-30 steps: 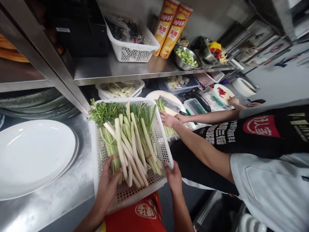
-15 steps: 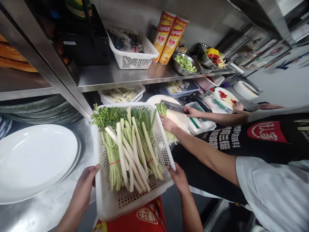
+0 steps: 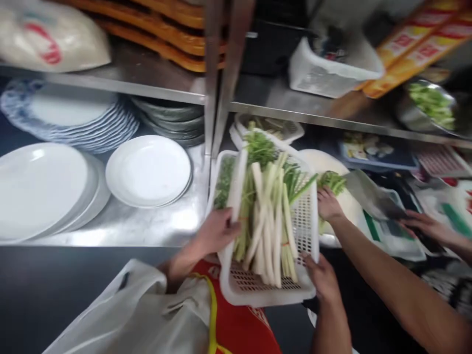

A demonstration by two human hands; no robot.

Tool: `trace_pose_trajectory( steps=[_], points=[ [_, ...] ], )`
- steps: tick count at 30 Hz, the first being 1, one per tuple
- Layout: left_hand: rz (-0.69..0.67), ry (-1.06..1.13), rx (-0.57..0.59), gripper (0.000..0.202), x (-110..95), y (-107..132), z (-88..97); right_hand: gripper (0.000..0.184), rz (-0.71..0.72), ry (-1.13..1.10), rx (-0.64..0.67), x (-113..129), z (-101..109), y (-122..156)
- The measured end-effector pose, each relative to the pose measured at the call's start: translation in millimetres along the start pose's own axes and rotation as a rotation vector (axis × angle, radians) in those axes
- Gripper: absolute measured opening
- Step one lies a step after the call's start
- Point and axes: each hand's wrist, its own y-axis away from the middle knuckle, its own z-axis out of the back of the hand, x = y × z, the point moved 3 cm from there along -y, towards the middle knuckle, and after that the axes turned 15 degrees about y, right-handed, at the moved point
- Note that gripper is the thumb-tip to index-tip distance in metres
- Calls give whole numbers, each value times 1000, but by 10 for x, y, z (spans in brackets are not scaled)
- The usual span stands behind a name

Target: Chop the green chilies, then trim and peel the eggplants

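In front of me is a white plastic basket (image 3: 271,298), tilted, with its near end over my red apron. My left hand (image 3: 217,230) is closed on its left rim, and my right hand (image 3: 323,278) grips the right side near the front corner. Inside lie long white-stalked scallions (image 3: 271,231) and leafy green bunches (image 3: 259,147), some tied with red bands. Under the left side of the basket shows another white container (image 3: 213,194) holding greens (image 3: 224,183); how the two touch is hidden.
At right, a co-worker's hand (image 3: 330,204) holds greens on a round cutting board (image 3: 346,156), with a cleaver (image 3: 372,194) in the other hand. White plates (image 3: 147,169) stand on the steel counter (image 3: 147,226) at left. A steel shelf edge (image 3: 332,120) runs above.
My view has turned left, bringing more plates into sight. The basket has tilted, and the container of greens now shows at its left. The co-worker's cleaver has moved from the greens.
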Motion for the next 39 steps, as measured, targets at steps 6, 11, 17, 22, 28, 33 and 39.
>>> trace_pose_trajectory(
  steps=[6,11,17,22,28,33,39],
  points=[
    [-242,157,-51,38,-467,146,-20,63,-192,-40,43,245,227,272],
    [-433,179,-78,35,-636,308,13,55,-201,-42,-105,519,262,582],
    [-524,88,-2,32,-692,352,-65,61,-213,59,-167,490,300,718],
    [-377,131,-15,41,-643,296,33,75,-224,-15,-87,285,326,691],
    [-83,275,128,24,-219,173,271,64,-94,-33,-76,363,206,664],
    [97,272,-31,25,431,-17,474,53,156,89,-93,476,56,483],
    [248,216,-120,29,1021,45,585,39,309,235,-112,475,-124,416]
  ],
)
